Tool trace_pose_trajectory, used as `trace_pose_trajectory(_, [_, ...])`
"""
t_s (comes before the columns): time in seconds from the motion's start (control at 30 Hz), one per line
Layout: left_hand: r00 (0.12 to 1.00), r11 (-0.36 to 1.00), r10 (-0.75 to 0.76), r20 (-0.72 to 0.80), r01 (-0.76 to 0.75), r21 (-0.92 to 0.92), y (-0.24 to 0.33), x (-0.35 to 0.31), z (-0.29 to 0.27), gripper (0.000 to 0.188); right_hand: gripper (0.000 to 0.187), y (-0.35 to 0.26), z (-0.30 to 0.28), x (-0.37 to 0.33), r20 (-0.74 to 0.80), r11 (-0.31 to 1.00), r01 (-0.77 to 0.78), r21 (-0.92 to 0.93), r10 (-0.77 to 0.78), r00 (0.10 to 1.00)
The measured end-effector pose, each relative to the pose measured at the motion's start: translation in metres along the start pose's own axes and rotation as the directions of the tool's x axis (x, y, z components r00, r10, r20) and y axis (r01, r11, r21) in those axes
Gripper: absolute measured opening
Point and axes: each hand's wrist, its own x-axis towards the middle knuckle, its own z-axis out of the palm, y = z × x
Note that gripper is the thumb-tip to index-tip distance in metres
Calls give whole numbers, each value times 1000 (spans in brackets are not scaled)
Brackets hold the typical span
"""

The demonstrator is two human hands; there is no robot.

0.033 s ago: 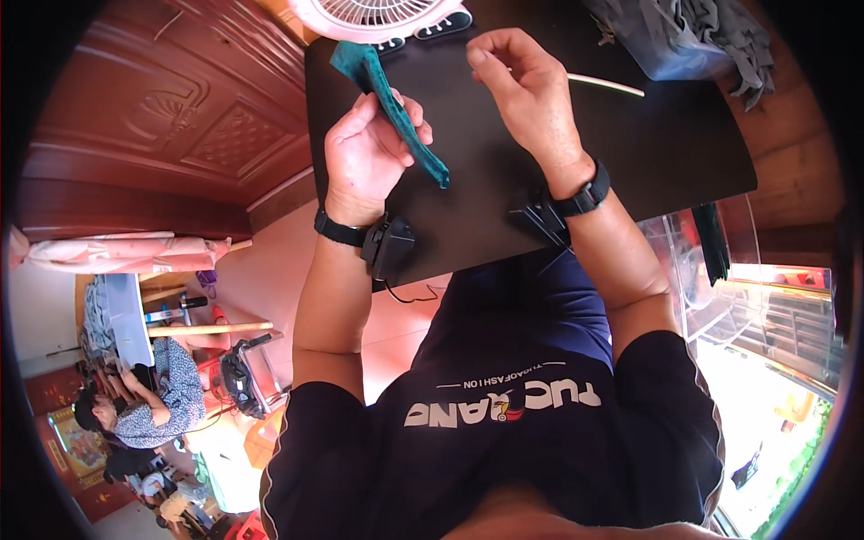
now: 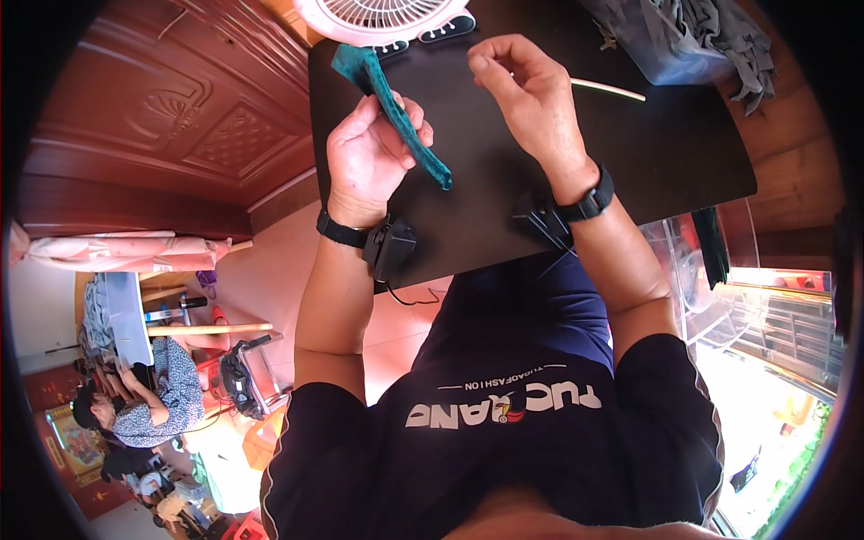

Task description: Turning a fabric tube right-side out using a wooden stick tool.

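Observation:
A narrow strip of teal velvety fabric (image 2: 402, 126) is held between the thumb and fingers of my left hand (image 2: 367, 155). Its wider, folded end stands above the fingers, and its narrow end slants down to the right. Across from it, my right hand (image 2: 531, 99) is closed, with thumb and forefinger pinched together. A thin white stick (image 2: 610, 88) runs out to the right from behind this hand and seems gripped in it; the fingers hide its other part. The two hands are apart, both above the dark table (image 2: 468, 234).
A pink-and-white fan (image 2: 387, 18) stands at the table's far edge, beside small black sneaker-like shapes (image 2: 447, 30). At the far right, grey cloth pieces (image 2: 720, 45) overflow a clear plastic bin (image 2: 670, 61). Another person (image 2: 162, 396) sits at the lower left.

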Motion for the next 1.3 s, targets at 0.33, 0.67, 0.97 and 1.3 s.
trace_pose_trajectory(0.33, [984,996,82,158,-74,-59,4,0,-2,34,25,-22,-48,4,413,502,479,-720,-246,877])
trace_pose_trajectory(0.67, [929,981,190,317,-171,-87,3,1,13,27,21,55,-120,15,475,66,472,-879,177,862])
trace_pose_trajectory(0.97, [922,976,206,328,-170,-133,7,3,7,25,12,67,-118,41,491,136,497,-857,-77,867])
trace_pose_trajectory(1.3, [925,982,190,329,-178,-64,3,4,-1,29,12,85,-127,59,454,-39,480,-877,265,851])
